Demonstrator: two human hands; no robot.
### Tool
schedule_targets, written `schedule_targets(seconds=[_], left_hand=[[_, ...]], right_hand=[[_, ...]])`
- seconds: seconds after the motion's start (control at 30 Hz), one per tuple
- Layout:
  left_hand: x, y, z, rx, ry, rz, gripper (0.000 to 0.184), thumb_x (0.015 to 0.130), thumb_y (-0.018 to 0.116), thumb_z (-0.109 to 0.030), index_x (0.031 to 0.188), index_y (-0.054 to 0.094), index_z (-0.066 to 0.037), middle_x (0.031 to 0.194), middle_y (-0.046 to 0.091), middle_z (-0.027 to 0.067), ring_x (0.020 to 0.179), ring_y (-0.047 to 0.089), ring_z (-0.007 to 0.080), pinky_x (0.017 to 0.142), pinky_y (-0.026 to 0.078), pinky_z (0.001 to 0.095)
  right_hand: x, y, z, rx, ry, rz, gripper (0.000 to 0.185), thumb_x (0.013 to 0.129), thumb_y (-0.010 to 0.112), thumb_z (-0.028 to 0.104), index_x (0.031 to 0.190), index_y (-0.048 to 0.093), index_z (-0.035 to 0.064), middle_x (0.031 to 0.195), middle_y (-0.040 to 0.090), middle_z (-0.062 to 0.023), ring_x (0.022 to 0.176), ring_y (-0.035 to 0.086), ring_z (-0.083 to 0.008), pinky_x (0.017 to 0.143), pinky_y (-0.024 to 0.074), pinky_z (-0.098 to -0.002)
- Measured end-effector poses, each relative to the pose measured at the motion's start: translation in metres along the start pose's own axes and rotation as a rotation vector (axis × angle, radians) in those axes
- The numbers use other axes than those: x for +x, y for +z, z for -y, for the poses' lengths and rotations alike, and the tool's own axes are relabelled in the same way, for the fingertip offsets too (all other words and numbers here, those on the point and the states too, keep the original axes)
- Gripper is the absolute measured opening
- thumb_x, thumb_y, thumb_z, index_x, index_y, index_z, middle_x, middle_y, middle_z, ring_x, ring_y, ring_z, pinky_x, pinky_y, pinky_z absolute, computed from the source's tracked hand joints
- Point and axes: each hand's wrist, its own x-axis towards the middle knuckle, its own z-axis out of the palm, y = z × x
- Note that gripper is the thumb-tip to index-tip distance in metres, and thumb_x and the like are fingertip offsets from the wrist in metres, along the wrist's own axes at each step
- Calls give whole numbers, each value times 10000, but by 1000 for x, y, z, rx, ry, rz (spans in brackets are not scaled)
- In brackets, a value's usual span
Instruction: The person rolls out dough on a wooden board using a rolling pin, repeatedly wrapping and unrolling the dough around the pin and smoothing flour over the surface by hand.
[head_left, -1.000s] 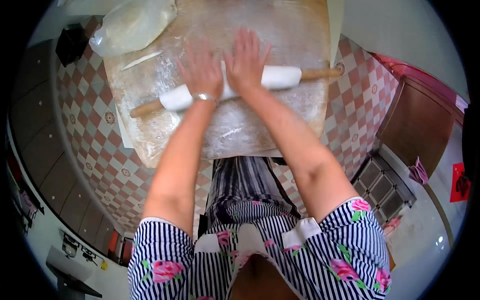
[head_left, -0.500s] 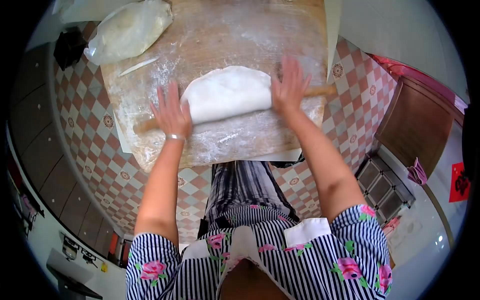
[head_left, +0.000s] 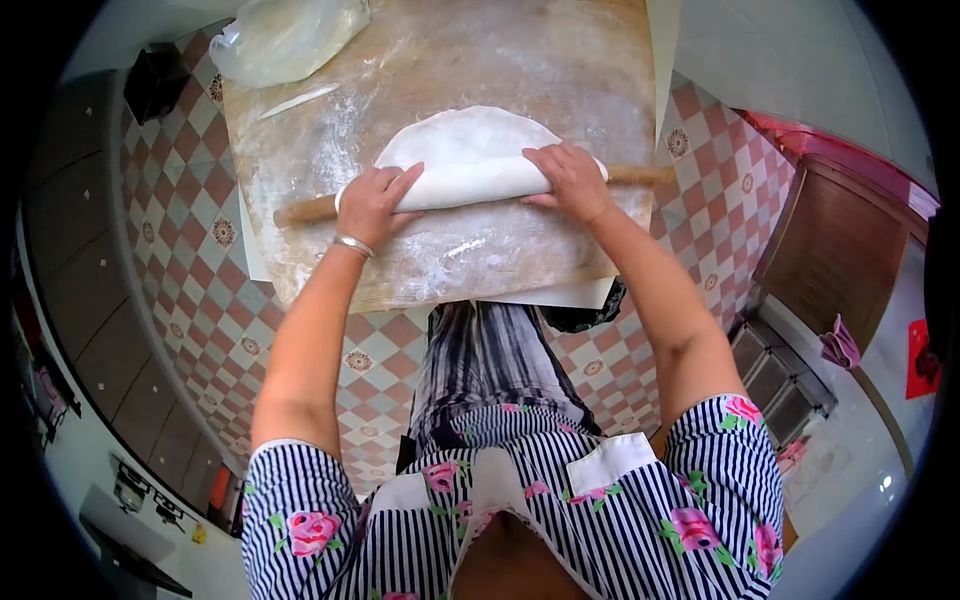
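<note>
A pale sheet of dough (head_left: 465, 135) lies on the floured wooden board (head_left: 440, 270), its near part wound around a long rolling pin (head_left: 640, 175). The pin's bare wooden ends stick out on both sides. My left hand (head_left: 378, 205), with a bracelet at the wrist, is curled over the left part of the dough-wrapped pin. Over its right part, my right hand (head_left: 573, 182) is closed in the same way, thumb on the near side. The undersides of both grips are hidden.
A plastic bag (head_left: 290, 40) with something pale inside rests on the board's far left corner, with a thin white strip (head_left: 300, 100) nearer. Flour is smeared over the board. A dark bin (head_left: 157, 83) stands on the tiled floor at the left.
Both hands have gone from flat, outstretched fingers to curled around the dough-wrapped pin. The roll now sits farther from me, with a flat dough sheet showing beyond it. The view has shifted slightly.
</note>
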Motion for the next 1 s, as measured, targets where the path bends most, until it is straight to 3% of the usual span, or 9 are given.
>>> schedule_targets(seconds=[0.1, 0.2, 0.23, 0.3, 0.4, 0.47, 0.5, 0.73, 1.0], left_hand=[[-42, 24, -28, 42, -50, -95, 772, 583, 857, -125, 1299, 595, -245, 1058, 682, 42, 933, 623, 214, 813, 504, 337], [-85, 45, -63, 7, -230, -79, 751, 724, 779, -375, 1409, 504, -240, 1352, 562, 58, 1261, 505, 273, 1076, 346, 501], [-73, 40, -69, 12, -343, 43, 720, 827, 630, -506, 1454, 452, -200, 1510, 412, 81, 1431, 313, 291, 1157, 166, 571], [-14, 33, -61, 185, -425, -96, 674, 909, 517, -470, 1483, 399, -138, 1582, 293, 87, 1483, 184, 304, 1169, 86, 590], [52, 32, -49, 219, -551, -353, 645, 947, 455, -402, 1500, 353, -86, 1607, 230, 92, 1499, 117, 307, 1165, 52, 605], [33, 50, -90, 90, -530, -277, 613, 961, 425, -368, 1518, 331, -130, 1607, 240, 65, 1503, 118, 295, 1166, 44, 601], [20, 56, -100, 5, -591, -15, 581, 973, 401, -348, 1523, 331, -174, 1596, 277, 31, 1502, 127, 286, 1165, 42, 601], [71, 22, -57, 78, -466, -258, 580, 938, 446, -308, 1494, 379, -156, 1568, 336, 37, 1485, 181, 303, 1160, 53, 613], [70, 16, -26, 140, -450, -208, 637, 910, 472, -333, 1509, 350, -153, 1552, 362, 50, 1478, 198, 336, 1142, 73, 644]], right_hand=[[-44, 17, 43, 24, 179, -79, 712, 648, 818, 384, 1256, 582, 98, 1114, 640, -103, 1027, 586, -306, 937, 431, -438], [-65, 30, 85, -30, 415, -57, 739, 770, 703, 422, 1399, 463, 117, 1378, 493, -137, 1275, 442, -318, 1077, 284, -524], [-53, 32, 84, -94, 502, -53, 753, 810, 659, 445, 1446, 411, 128, 1456, 418, -141, 1357, 358, -316, 1121, 209, -543], [-12, 28, 67, -118, 647, -143, 743, 886, 554, 470, 1505, 335, 123, 1566, 282, -146, 1461, 216, -324, 1166, 84, -581], [36, 39, 73, -313, 801, -121, 717, 932, 481, 474, 1515, 309, 95, 1596, 223, -149, 1483, 155, -341, 1160, 28, -615], [52, 63, 113, -315, 716, -150, 716, 936, 465, 486, 1516, 309, 98, 1595, 225, -153, 1478, 169, -339, 1151, 21, -631], [44, 64, 133, 27, 671, -113, 702, 936, 450, 498, 1517, 317, 128, 1589, 236, -159, 1468, 199, -338, 1149, 37, -632], [86, 26, 80, 1, 583, -289, 757, 895, 538, 507, 1523, 294, 163, 1582, 235, -175, 1463, 194, -353, 1117, 22, -679], [88, 2, 28, -105, 688, -309, 823, 840, 590, 499, 1510, 297, 122, 1564, 275, -155, 1458, 210, -341, 1124, 19, -685]])
